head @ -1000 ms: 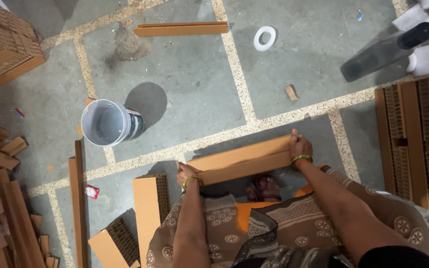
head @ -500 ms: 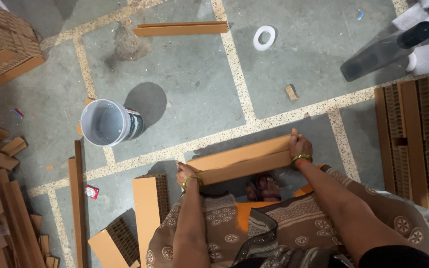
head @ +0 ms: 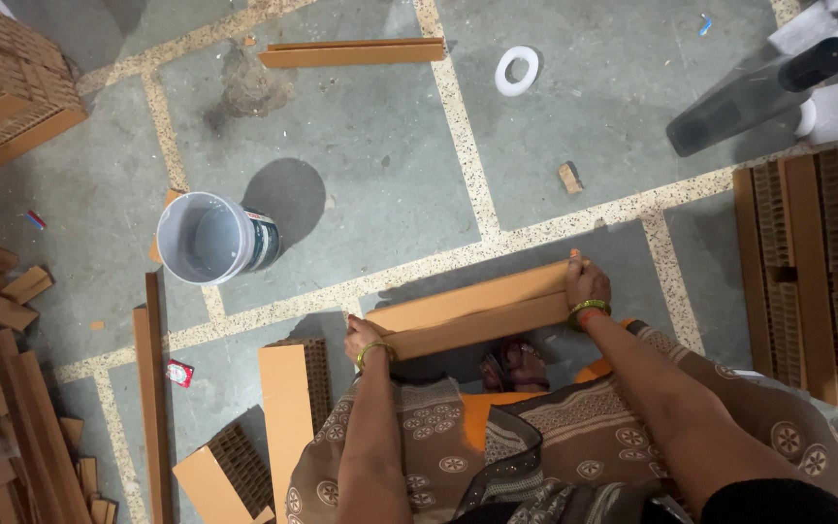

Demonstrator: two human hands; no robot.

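Long brown honeycomb-cardboard board [head: 472, 311] sits low over the grey stone floor [head: 361, 165]; I see my left hand [head: 362, 340] and right hand [head: 584, 281] clamped on its two ends, white bucket [head: 210, 238] nearby.

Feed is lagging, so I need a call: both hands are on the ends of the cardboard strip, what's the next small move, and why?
Probably press the strip flat along its fold. The left hand and right hand each grip an end, and it looks like two layers held level over the floor.
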